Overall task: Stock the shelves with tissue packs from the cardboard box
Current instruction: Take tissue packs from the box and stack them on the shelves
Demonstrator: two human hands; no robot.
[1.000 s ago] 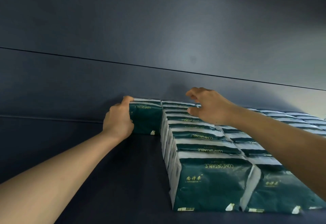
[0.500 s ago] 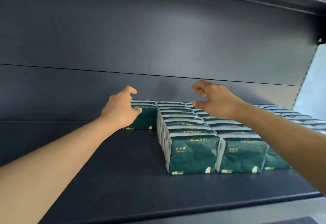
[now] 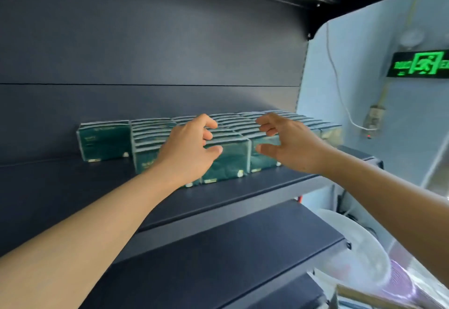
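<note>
Dark blue-grey shelving fills the view, its upper shelf carrying green tissue packs stood on edge in several rows from the back panel to near the front lip. One single pack stands apart at the left end of the block, back against the panel, with bare shelf in front of it. A lower shelf juts out beneath. Right of the shelving is a pale wall with a lit green exit sign, a white cable hanging to a small fitting, and below that a translucent plastic bag, blurred.

Both arms reach toward the packs. The left hand hovers in front of the front-row packs, fingers loosely curled and spread, grasping nothing. The right hand is likewise released, fingers bent and thumb out, holding nothing, just before the front packs on the right; whether either hand touches the wrapping cannot be told. The hands partly hide the middle rows.

Half a second ago both hands were further back over the rows, the left beside the single pack; they have since drawn toward the front edge and closer together, and the camera has pulled back and swung right, bringing the wall and sign into sight.
</note>
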